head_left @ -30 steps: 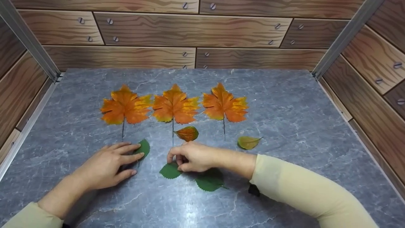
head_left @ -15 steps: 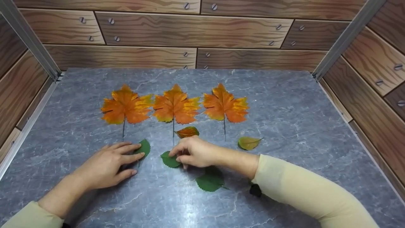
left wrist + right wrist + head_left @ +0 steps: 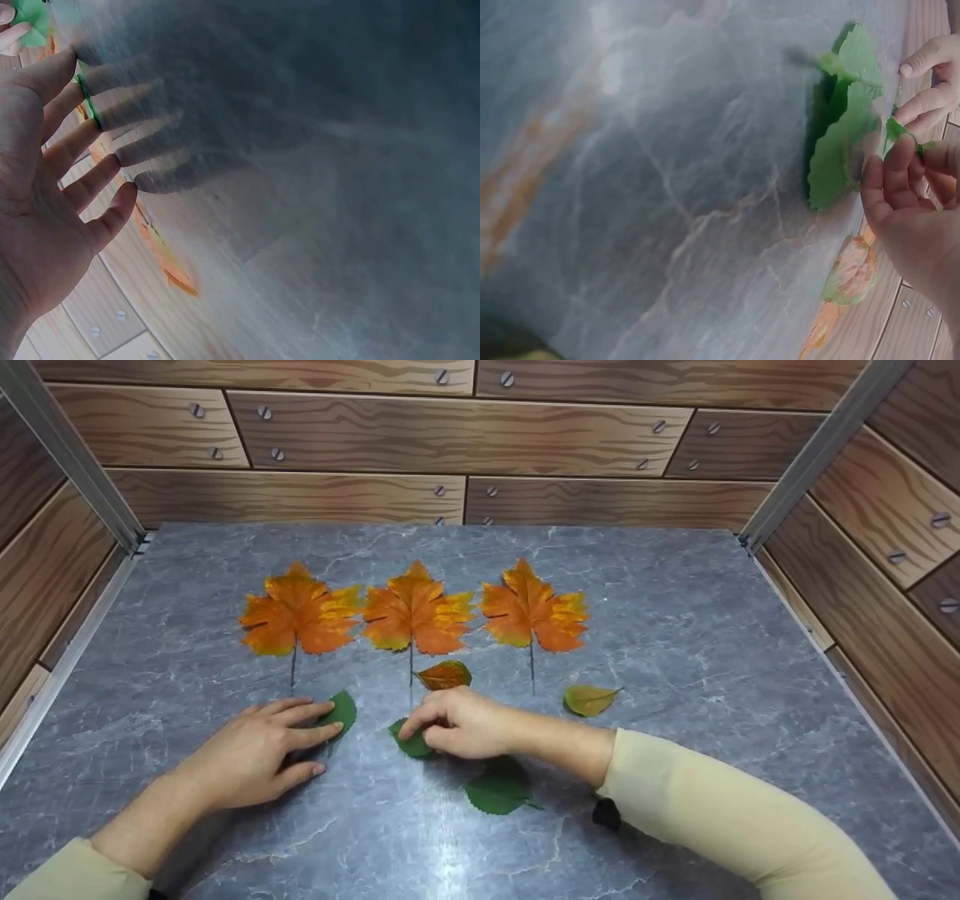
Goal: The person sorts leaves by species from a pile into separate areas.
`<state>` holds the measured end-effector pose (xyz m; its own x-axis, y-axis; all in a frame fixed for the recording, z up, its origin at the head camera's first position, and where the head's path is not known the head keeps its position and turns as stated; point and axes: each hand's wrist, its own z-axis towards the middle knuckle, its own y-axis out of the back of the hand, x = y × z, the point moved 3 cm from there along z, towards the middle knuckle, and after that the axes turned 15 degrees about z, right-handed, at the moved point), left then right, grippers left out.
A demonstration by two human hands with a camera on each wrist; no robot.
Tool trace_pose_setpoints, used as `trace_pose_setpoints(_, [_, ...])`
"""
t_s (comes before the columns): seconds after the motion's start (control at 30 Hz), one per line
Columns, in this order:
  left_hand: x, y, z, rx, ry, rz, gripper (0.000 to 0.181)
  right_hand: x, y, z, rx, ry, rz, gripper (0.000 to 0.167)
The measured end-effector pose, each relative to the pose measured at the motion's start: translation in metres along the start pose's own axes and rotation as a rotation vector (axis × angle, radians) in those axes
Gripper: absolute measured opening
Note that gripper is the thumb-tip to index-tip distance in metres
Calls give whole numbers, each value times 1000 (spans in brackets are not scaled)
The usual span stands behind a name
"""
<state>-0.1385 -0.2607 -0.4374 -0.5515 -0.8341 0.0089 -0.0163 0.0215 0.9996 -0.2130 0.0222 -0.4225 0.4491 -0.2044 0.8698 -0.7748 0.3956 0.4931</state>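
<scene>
My left hand (image 3: pixel 251 754) lies flat with spread fingers, two fingertips on a green leaf (image 3: pixel 343 712) below the left orange maple leaf (image 3: pixel 300 611). At the centre my right hand (image 3: pixel 469 724) pinches a second green leaf (image 3: pixel 410 741) between thumb and fingers, below the stem of the middle maple leaf (image 3: pixel 415 611). In the right wrist view, that leaf's stem end shows at the fingertips of the right hand (image 3: pixel 919 195). Just behind the right hand lies a red-green leaf (image 3: pixel 448 674). A larger green leaf (image 3: pixel 496 789) rests in front of it.
A third maple leaf (image 3: pixel 531 611) completes a row across the back half of the grey marbled table (image 3: pixel 675 607). A yellow-green leaf (image 3: pixel 589 699) lies right of centre, behind the right forearm. Wood-patterned walls (image 3: pixel 450 431) enclose the back and sides.
My right hand has moved the pinched green leaf a little away from the body, then slightly right. The left hand has stayed on its leaf.
</scene>
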Motion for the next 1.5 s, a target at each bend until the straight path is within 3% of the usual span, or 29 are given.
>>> trace_pose_setpoints(0.23, [0,1,0,7,5,-1,54,0,0,2,-39,-19,-35,28])
trace_pose_setpoints(0.43, [0,1,1,1,4,1,53,-1,-2,5,-43,-59,-15,33])
trace_pose_setpoints(0.83, [0,0,1,-13,3,13,53,-3,-4,16,14,-121,-37,42])
trace_pose_setpoints(1.5, [-1,0,-1,-28,-3,19,53,-4,-5,25,63,-102,-150,41])
